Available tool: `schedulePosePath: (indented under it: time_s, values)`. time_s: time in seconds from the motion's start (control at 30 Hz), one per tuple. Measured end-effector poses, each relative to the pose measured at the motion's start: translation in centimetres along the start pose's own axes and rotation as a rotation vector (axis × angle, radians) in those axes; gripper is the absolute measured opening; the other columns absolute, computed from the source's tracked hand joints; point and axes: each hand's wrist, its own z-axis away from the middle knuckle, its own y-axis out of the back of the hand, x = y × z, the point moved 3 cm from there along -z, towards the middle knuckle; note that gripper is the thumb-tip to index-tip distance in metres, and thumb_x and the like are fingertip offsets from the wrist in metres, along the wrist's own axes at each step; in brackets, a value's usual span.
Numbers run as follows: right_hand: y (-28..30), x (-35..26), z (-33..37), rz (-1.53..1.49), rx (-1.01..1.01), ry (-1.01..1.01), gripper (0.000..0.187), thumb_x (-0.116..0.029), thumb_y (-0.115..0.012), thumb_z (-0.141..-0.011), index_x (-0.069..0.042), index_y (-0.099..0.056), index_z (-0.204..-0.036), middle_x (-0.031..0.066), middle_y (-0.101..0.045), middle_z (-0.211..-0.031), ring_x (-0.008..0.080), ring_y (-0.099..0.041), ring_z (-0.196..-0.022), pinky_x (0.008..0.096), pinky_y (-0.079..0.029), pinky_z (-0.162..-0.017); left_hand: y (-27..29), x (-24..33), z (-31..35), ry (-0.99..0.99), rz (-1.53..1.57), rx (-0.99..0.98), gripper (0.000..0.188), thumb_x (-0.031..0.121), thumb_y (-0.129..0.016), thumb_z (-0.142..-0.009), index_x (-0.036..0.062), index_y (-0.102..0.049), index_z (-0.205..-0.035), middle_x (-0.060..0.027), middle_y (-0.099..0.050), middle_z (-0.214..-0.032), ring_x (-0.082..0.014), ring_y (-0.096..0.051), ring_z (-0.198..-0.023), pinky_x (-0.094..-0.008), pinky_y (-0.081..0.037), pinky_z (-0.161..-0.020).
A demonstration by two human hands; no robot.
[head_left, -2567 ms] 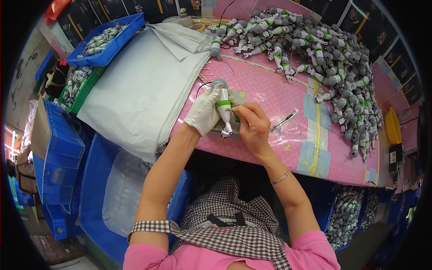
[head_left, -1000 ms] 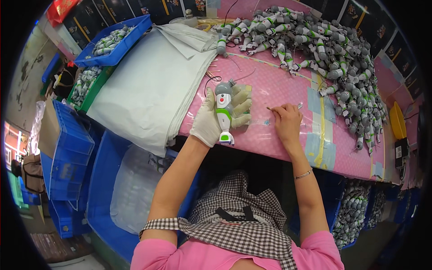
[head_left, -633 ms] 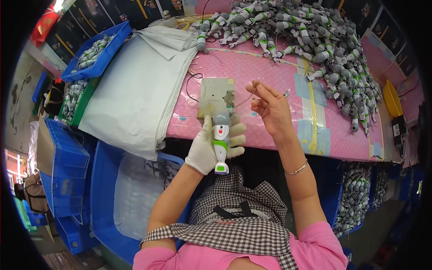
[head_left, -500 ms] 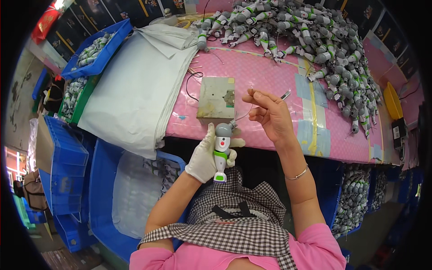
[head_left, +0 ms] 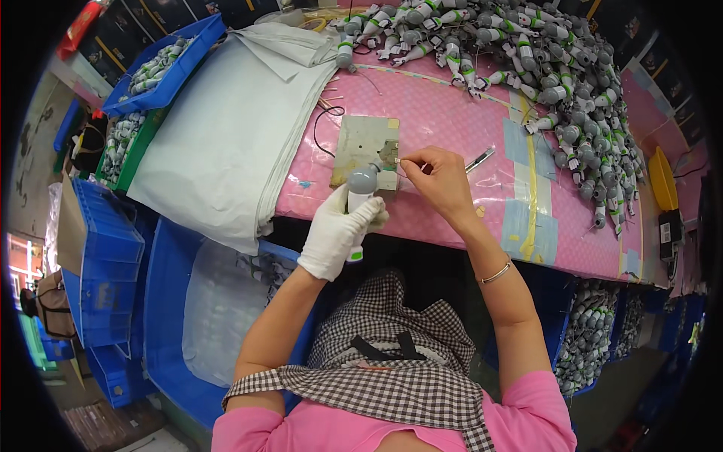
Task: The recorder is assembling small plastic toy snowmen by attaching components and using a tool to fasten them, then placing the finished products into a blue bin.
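My left hand (head_left: 333, 235), in a white glove, is closed around a toy arm (head_left: 362, 181) with a grey rounded shoulder, white body and green trim. The arm stands upright beside the near edge of a grey metal box (head_left: 357, 140). My bare right hand (head_left: 444, 184) has its thumb and finger pinched on the end of a thin wire from the toy arm. That wire end is close to the small contact plate (head_left: 388, 152) on the box's right side. The glove covers much of the arm's lower part.
A heap of similar toy arms (head_left: 520, 56) covers the table's far right. White sheets (head_left: 226, 143) lie at left. A cutter knife (head_left: 480, 160) rests right of my hand on the pink table cover (head_left: 444, 113). Blue bins (head_left: 162, 316) stand below.
My left hand has raised the toy arm toward the box and wrapped its fingers across it. My right hand has come down and left, bringing the wire end to the box's contact plate.
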Motion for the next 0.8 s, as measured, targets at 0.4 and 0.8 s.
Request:
schedulePosePath:
  time_s: [0.4,0.8]
  values:
    - [1.0,-0.2,-3.1,0.098,-0.36,-0.241,0.018,-0.014,-0.063,-0.074,0.004,-0.066,-0.076,0.0044,-0.057,-0.055,0.0086,-0.052,-0.052,0.0251,-0.041,-0.048,0.1,1.0,-2.3,0.086,0.093,-0.125,0.027,0.02,-0.058,-0.089,-0.0017,-0.055,-0.104,-0.0069,-0.061,-0.086,-0.0145,-0.06,-0.076,-0.0302,-0.052,-0.072]
    - [1.5,-2.2,-1.6,0.373,-0.091,0.01,0.016,-0.016,-0.061,-0.083,0.0,-0.066,-0.083,0.0007,-0.06,-0.068,0.0056,-0.05,-0.06,0.0208,-0.04,-0.056,0.6,0.0,0.5,-0.081,0.034,-0.041,0.029,0.016,-0.066,-0.077,-0.0021,-0.055,-0.096,-0.0056,-0.058,-0.07,-0.0118,-0.055,-0.057,-0.0256,-0.045,-0.052]
